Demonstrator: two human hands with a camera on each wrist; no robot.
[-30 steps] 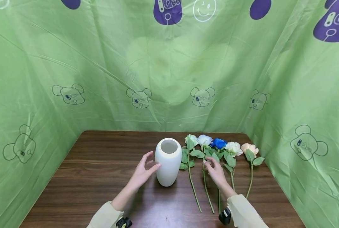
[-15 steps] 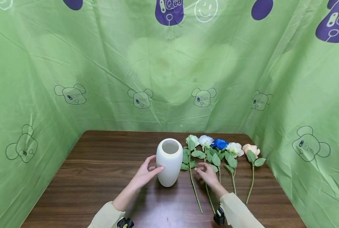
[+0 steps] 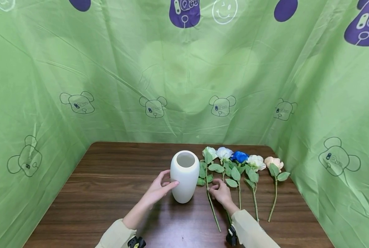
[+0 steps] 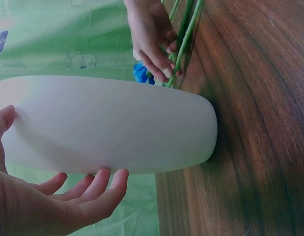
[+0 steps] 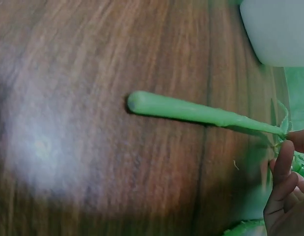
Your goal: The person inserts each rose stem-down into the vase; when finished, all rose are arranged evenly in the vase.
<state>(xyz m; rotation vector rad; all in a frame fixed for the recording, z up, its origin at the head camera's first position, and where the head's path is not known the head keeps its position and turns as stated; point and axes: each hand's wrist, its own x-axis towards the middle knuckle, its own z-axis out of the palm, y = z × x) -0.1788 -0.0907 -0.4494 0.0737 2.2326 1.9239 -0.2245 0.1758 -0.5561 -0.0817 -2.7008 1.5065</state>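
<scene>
A tall white vase (image 3: 184, 186) stands upright on the brown wooden table, its wide mouth upward. My left hand (image 3: 157, 190) holds it from the left, thumb on the near side and fingers round the far side, as the left wrist view also shows. To the right of the vase, my right hand (image 3: 222, 193) pinches the stem of the leftmost white rose (image 3: 210, 152) between thumb and forefinger, below its leaves. In the right wrist view the cut end of that green stem (image 5: 191, 110) points away from the hand, close over the wood.
Right of the pinched rose lie a pale white rose (image 3: 224, 153), a blue rose (image 3: 239, 157), a cream rose (image 3: 256, 162) and a peach rose (image 3: 273, 162), side by side with stems toward me. Green printed cloth (image 3: 184, 75) walls the table's back and sides.
My right hand has moved left from the second rose's stem to the leftmost one and pinched it. My left hand has closed in on the vase, which stays in place.
</scene>
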